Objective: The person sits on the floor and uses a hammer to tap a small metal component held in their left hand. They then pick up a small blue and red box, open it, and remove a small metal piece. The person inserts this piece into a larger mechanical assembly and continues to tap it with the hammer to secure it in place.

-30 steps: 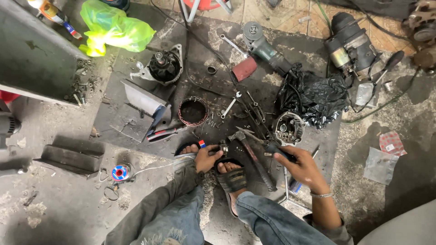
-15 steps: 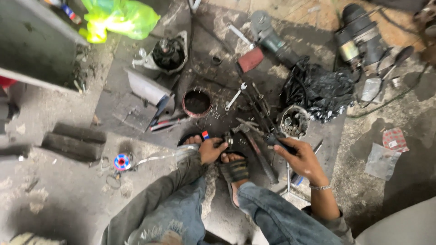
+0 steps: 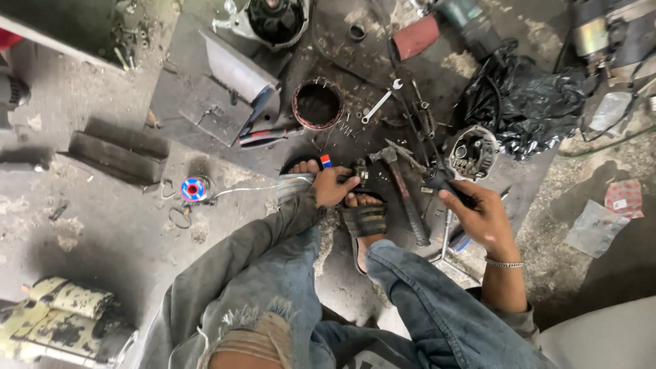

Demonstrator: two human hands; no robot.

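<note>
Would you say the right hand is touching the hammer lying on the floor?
Apart. The head view shows the right hand gripping a dark-handled tool, with bare floor between it and the hammer.

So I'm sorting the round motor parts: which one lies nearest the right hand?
The open metal housing just above the right hand, beside the black bag; the copper-wound ring lies farther left.

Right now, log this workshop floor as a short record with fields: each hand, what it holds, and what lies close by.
Setting: person seated on a grimy concrete floor, legs in blue jeans, black sandals on the feet.
Left hand: closed on a small dark metal part held by the feet.
Right hand: gripping a dark-handled tool.
Near the hands: wooden-handled hammer, round grey motor housing, copper-wound stator ring, silver spanner.
Further off: black plastic bag, spool of solder wire.
</note>
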